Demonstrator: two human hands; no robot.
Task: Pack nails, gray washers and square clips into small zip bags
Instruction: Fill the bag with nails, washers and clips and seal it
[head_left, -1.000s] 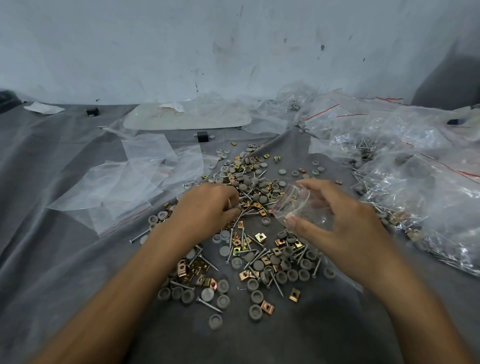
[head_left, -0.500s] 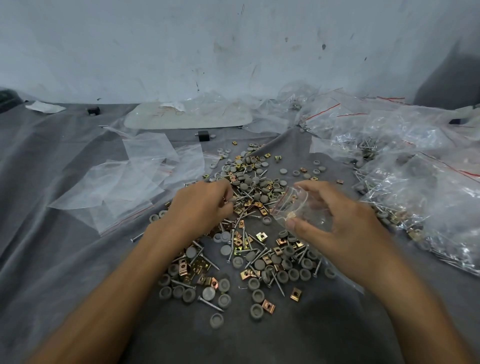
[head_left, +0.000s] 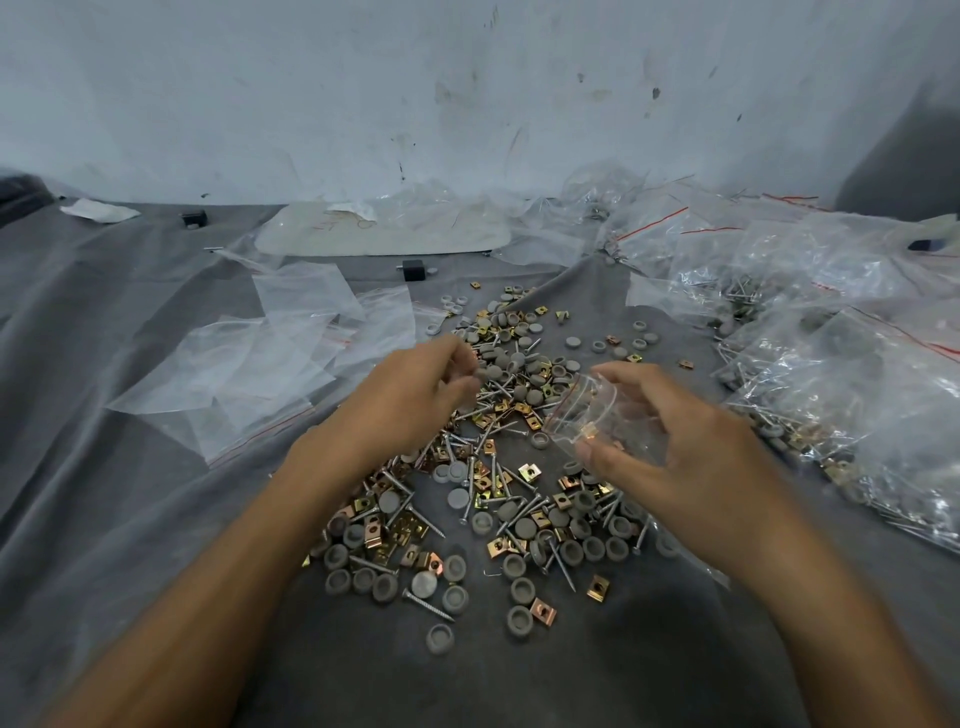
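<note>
A loose pile of gray washers (head_left: 521, 529), brass square clips (head_left: 598, 588) and nails (head_left: 427, 606) is spread over the gray cloth (head_left: 545, 675) in the middle. My right hand (head_left: 691, 457) holds a small clear zip bag (head_left: 597, 410) with its mouth held open toward the left, a brass clip inside it. My left hand (head_left: 415, 400) hovers over the pile with curled fingers, pinching a gray washer at its fingertips, a short way left of the bag's mouth.
Empty zip bags (head_left: 270, 364) lie flat to the left. Filled bags (head_left: 852, 395) are heaped at the right. A white sheet under plastic (head_left: 384, 234) lies by the back wall, with a small black block (head_left: 414, 270) in front of it.
My left hand has lifted from the pile and moved up and slightly right with a washer in its fingertips. My right hand keeps the bag almost still.
</note>
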